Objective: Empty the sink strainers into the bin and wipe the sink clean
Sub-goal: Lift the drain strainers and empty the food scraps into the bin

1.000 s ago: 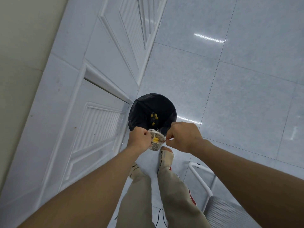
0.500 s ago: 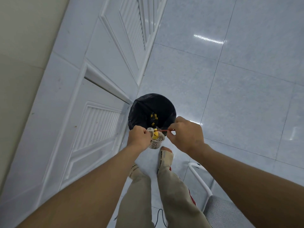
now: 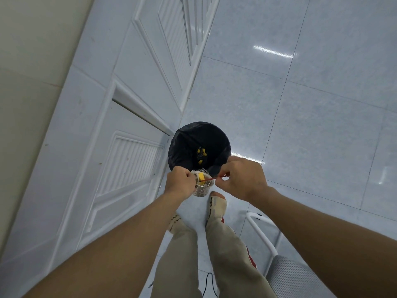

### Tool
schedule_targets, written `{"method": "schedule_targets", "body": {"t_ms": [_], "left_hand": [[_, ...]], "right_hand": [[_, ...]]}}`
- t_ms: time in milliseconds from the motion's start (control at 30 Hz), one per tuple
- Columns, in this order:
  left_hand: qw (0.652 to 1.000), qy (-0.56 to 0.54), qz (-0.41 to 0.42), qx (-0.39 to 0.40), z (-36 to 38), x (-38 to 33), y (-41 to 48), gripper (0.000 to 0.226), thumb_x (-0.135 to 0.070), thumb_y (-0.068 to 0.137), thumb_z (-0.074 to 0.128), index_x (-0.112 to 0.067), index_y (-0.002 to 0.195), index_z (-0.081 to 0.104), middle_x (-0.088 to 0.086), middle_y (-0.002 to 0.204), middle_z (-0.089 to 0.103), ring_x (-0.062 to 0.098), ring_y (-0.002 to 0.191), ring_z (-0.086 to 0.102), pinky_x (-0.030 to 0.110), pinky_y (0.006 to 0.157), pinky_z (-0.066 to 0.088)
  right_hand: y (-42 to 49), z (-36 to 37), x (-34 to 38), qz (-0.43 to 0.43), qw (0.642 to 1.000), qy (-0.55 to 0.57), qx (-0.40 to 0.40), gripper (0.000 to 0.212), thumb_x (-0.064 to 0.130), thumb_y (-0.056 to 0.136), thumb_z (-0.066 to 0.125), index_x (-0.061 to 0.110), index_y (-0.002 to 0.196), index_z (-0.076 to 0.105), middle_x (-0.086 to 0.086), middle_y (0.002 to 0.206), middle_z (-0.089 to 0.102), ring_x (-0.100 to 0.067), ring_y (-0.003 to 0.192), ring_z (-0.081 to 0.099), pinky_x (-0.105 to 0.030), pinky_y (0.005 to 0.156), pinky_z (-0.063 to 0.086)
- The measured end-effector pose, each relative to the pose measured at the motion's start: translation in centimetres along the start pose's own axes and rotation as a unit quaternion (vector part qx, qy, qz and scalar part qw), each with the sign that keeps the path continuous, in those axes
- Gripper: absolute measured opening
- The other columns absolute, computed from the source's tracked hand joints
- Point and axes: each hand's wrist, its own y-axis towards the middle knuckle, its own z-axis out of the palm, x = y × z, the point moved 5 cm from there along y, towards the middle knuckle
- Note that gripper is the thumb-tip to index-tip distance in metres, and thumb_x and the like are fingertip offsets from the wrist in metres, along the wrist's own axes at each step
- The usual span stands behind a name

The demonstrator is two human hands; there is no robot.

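A round bin (image 3: 184, 145) lined with a black bag stands on the floor against the white cabinet, with several yellow scraps (image 3: 201, 154) at its bottom. My left hand (image 3: 179, 182) grips a small metal mesh sink strainer (image 3: 203, 190) by its rim, held just at the bin's near edge. A yellow scrap (image 3: 201, 177) sits inside the strainer. My right hand (image 3: 242, 177) pinches a thin red stick (image 3: 211, 179) whose tip reaches into the strainer by the yellow scrap.
White panelled cabinet doors (image 3: 129, 147) run along the left. Glossy grey floor tiles (image 3: 311, 115) stretch to the right. A white-framed chair with a grey mesh seat (image 3: 287, 276) stands at lower right. My legs and feet (image 3: 216, 206) are below the strainer.
The strainer has turned from tilted toward the bin to more upright, and my right hand has drawn slightly back and up, with the red stick now showing between it and the strainer.
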Motion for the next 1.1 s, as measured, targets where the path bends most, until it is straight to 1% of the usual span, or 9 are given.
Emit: {"method": "schedule_targets", "body": {"t_ms": [133,233,300,400,467,633,867,967,1100], "left_hand": [[1.0,-0.001,0.003,0.006,0.1,0.2,-0.1,0.039,-0.008,0.095,0.052,-0.011,0.056,0.052,0.006,0.06,0.055,0.019,0.056,0.057,0.024,0.045,0.039],[1.0,0.001,0.01,0.005,0.1,0.1,-0.3,0.044,-0.011,0.096,0.054,-0.014,0.052,0.049,0.004,0.058,0.056,0.013,0.051,0.056,0.019,0.038,0.035],[1.0,-0.001,0.012,0.005,0.1,0.1,-0.3,0.045,-0.011,0.097,0.054,-0.014,0.053,0.049,0.004,0.059,0.057,0.011,0.048,0.055,0.014,0.034,0.032],[1.0,-0.003,0.01,0.003,0.1,0.0,-0.4,0.041,-0.01,0.096,0.052,-0.012,0.055,0.05,0.008,0.061,0.058,0.02,0.056,0.062,0.02,0.039,0.035],[1.0,-0.006,0.007,0.002,0.1,-0.1,-0.4,0.038,-0.009,0.096,0.051,-0.01,0.058,0.052,0.012,0.064,0.06,0.023,0.061,0.066,0.023,0.042,0.038],[1.0,-0.004,0.004,0.007,0.2,-0.1,-0.4,0.036,-0.008,0.096,0.051,-0.008,0.06,0.057,0.016,0.067,0.066,0.015,0.055,0.064,0.024,0.045,0.042],[1.0,-0.003,0.006,0.015,-0.1,-0.3,-0.4,0.036,-0.008,0.096,0.051,-0.01,0.059,0.051,0.013,0.065,0.06,0.032,0.071,0.073,0.029,0.051,0.045],[1.0,0.002,0.009,0.016,0.0,-0.3,-0.4,0.037,-0.007,0.095,0.05,-0.011,0.058,0.051,0.015,0.067,0.064,0.027,0.063,0.068,0.028,0.049,0.042],[1.0,0.006,0.011,0.014,0.1,-0.3,-0.5,0.042,-0.007,0.095,0.051,-0.013,0.054,0.047,0.01,0.06,0.057,0.024,0.059,0.065,0.026,0.046,0.04]], "right_hand": [[0.2,0.2,0.0,0.007,1.0,-0.03,-0.006,0.023,0.043,0.09,0.063,0.027,0.096,0.078,0.008,0.086,0.063,-0.012,0.068,0.057,-0.022,0.058,0.047],[0.3,0.0,-0.3,0.034,0.998,-0.043,-0.039,0.022,0.039,0.094,0.058,0.027,0.092,0.077,0.008,0.086,0.061,-0.013,0.065,0.056,-0.024,0.055,0.048],[0.3,-0.3,-0.6,0.054,0.996,-0.039,-0.058,0.021,0.039,0.093,0.059,0.028,0.089,0.076,0.008,0.082,0.059,-0.013,0.062,0.054,-0.021,0.051,0.042],[0.4,-0.4,-0.6,0.049,0.997,-0.032,-0.059,0.021,0.045,0.088,0.062,0.029,0.083,0.075,0.01,0.078,0.06,-0.011,0.06,0.053,-0.017,0.049,0.033],[0.3,-0.1,-0.6,0.033,0.998,-0.031,-0.034,0.023,0.048,0.085,0.063,0.029,0.083,0.076,0.011,0.079,0.061,-0.011,0.062,0.055,-0.017,0.051,0.037],[0.1,0.8,0.0,0.004,0.999,-0.039,0.008,0.025,0.048,0.086,0.064,0.028,0.09,0.078,0.011,0.081,0.058,-0.013,0.067,0.058,-0.028,0.062,0.054],[-0.2,0.3,-0.6,0.052,0.996,-0.029,-0.068,0.018,0.037,0.092,0.062,0.026,0.09,0.077,0.007,0.084,0.062,-0.013,0.063,0.056,-0.021,0.052,0.043],[-0.1,-0.1,-0.9,0.066,0.995,-0.026,-0.075,0.019,0.039,0.091,0.062,0.027,0.088,0.077,0.008,0.081,0.061,-0.013,0.063,0.055,-0.019,0.05,0.036],[-0.1,0.0,-0.7,0.036,0.998,-0.018,-0.044,0.023,0.045,0.087,0.063,0.027,0.087,0.077,0.01,0.082,0.063,-0.012,0.065,0.056,-0.018,0.052,0.038]]}}
